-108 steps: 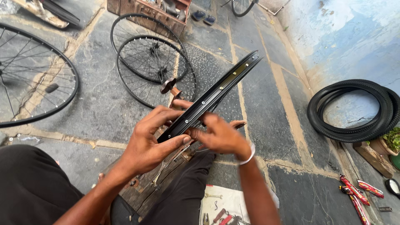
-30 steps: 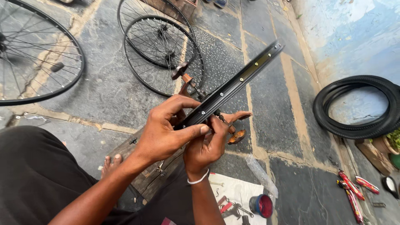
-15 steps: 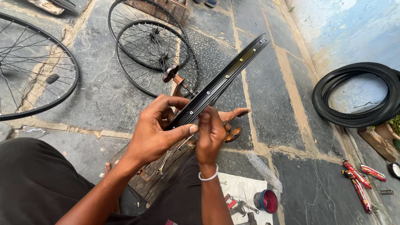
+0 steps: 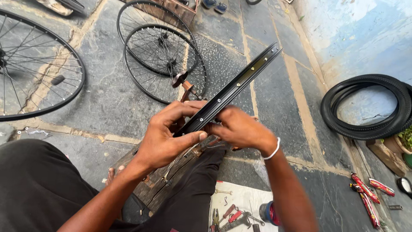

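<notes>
A black bicycle rim (image 4: 240, 83) with a row of spoke holes runs edge-on from my lap up to the right. My left hand (image 4: 165, 137) grips its near part, thumb under and fingers over. My right hand (image 4: 238, 129) holds the rim from the right side, with a white bangle on the wrist. Thin metal spokes (image 4: 178, 161) hang below the hands. A rusty metal stand (image 4: 184, 83) pokes up just behind my left hand.
Two spoked wheels (image 4: 161, 56) lie on the stone floor ahead, a larger spoked wheel (image 4: 34, 64) at the left. Black tyres (image 4: 369, 107) lean by the blue wall. Pliers and small tools (image 4: 231, 217) lie on a white sheet near my knee; red packets (image 4: 367, 193) at right.
My right hand has turned from below the rim to gripping it from the right side. The rim stays at about the same tilt. The view has shifted slightly.
</notes>
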